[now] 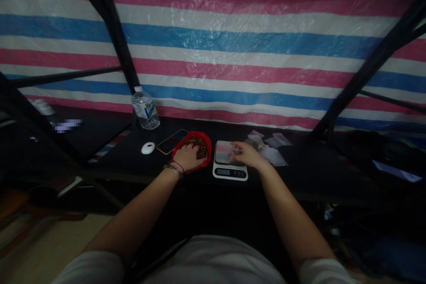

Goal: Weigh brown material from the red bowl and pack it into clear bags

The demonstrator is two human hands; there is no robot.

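Head cam: R hand [249,155] partly hides scale [223,157], readout [222,172] illegible.

– Looks dim?
– Very; sinks nearly to black beneath the table [316,164], and darkens toward the corners.
– Any glare?
– Glints in patches across the striped sheet [233,53].
– Sharp anywhere?
– Softly blurred throughout; stretches the forearms [140,217] near the bottom edge, breaks into blocks at a pixelated patch [68,125].

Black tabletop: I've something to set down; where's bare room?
Bare: between the clear bags and right black post; also left of the white oval device. Crowded: phone through to those bags, with red container, left hand, scale, right hand between.
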